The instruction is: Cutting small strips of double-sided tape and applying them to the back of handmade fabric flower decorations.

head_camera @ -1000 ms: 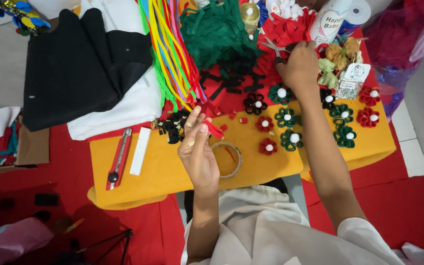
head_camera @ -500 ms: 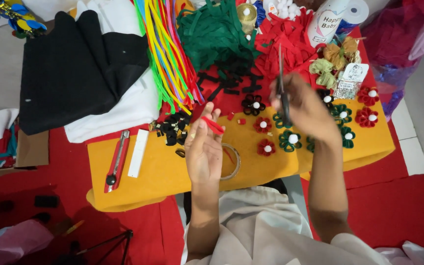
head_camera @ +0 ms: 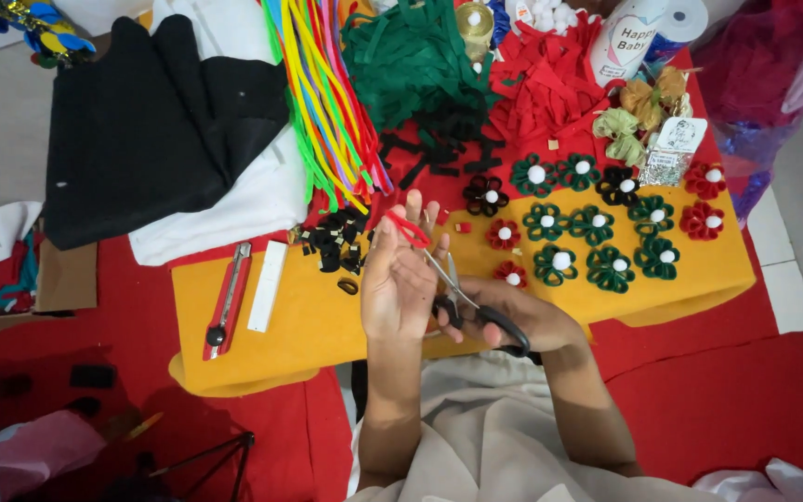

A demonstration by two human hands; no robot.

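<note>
Two hands meet: left hand [head_camera: 400, 288] palm-up, right hand [head_camera: 513, 316] gripping scissors [head_camera: 476, 302].

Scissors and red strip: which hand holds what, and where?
The right hand holds the scissors by their black handles. The left hand pinches a red strip at its fingertips, near one end.
</note>
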